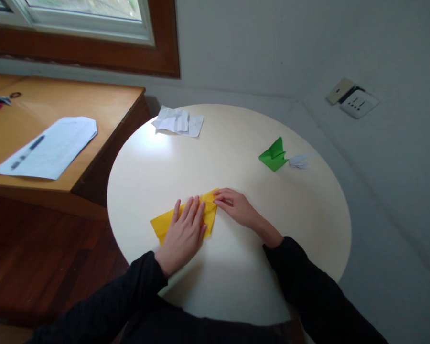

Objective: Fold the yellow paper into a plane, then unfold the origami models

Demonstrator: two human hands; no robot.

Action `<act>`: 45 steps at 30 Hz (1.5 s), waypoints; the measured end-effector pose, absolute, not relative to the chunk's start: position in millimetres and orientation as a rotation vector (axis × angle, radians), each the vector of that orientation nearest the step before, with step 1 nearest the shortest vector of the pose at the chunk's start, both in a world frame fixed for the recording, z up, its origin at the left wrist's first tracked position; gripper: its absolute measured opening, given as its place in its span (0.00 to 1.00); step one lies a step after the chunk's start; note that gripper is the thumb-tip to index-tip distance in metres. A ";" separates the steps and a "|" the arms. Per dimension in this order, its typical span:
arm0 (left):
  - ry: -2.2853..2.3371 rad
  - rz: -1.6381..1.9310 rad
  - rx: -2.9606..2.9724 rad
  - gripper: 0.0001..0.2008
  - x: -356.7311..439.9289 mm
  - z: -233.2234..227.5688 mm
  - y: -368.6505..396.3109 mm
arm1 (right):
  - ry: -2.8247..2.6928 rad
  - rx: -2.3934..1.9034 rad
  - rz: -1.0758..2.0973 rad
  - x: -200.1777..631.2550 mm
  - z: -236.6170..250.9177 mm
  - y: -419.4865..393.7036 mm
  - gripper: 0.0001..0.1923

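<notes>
While both hands bear on it, the item lies as follows:

Yellow paper: folded yellow paper (186,217), flat on the round worktop (272,239), directly under the left hand and just left of the right hand's fingertips.

Long axis: runs from the lower left, beyond the left hand's outer edge, up to the right, ending at a corner under the right hand's fingertips; it crosses the left hand's fingers at a slant.

Left hand: left hand (183,231), palm down, fingers spread slightly and laid flat across the middle of the paper, pressing it to the worktop; nothing gripped.

Right hand: right hand (238,208), fingers drawn close together and curled, tips touching the paper's upper right end; whether they pinch a flap or only press on it cannot be told.

Nearer hand: the left covers the bulk of the sheet; the right meets only its end, so the free length of paper lies to the left of the left hand.

Green paper: folded green piece (273,155), well apart, up and to the right of the right hand.

Small white piece: small white folded scrap (298,161), just beside the green piece, on its far side from the hands.

White sheet: creased white sheet (178,121), far ahead of the left hand at the worktop's back edge.

Side desk: wooden desk (103,102) off to the left of the left hand, carrying a printed sheet (50,148).
</notes>
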State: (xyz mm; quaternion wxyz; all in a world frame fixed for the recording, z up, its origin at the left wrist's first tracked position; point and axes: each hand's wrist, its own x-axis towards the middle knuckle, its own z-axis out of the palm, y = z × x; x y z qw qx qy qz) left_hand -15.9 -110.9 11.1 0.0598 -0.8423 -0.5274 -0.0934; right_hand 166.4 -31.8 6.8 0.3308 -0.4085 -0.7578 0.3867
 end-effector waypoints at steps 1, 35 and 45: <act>-1.601 -0.275 -2.553 0.24 -16.0 10.9 -112.6 | -1.955 -1.078 1.078 168.0 7.5 -26.9 0.05; -1.690 0.290 -2.747 0.12 22.2 76.5 -96.1 | -2.686 -1.079 0.640 166.9 35.0 3.4 0.10; -1.695 0.258 -2.783 0.13 4.9 70.0 -73.6 | -2.578 -1.071 0.294 180.6 19.9 -26.8 0.05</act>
